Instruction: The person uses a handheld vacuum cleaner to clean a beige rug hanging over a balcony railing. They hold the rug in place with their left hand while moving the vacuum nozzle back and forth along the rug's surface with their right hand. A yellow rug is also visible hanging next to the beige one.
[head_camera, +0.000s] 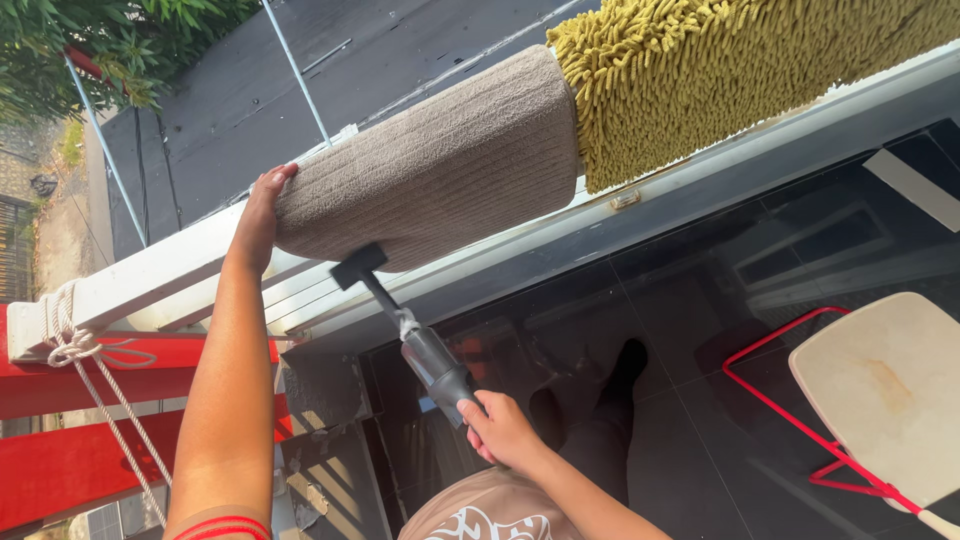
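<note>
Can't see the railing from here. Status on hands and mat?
Left hand steadies brown mat on railing. Right hand holds handheld vacuum, nozzle against mat. Green shaggy mat alongside.

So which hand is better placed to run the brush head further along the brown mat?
Probably the right hand: it already grips the handheld vacuum, whose brush head touches the brown mat. The left hand steadies the mat's end.
</note>
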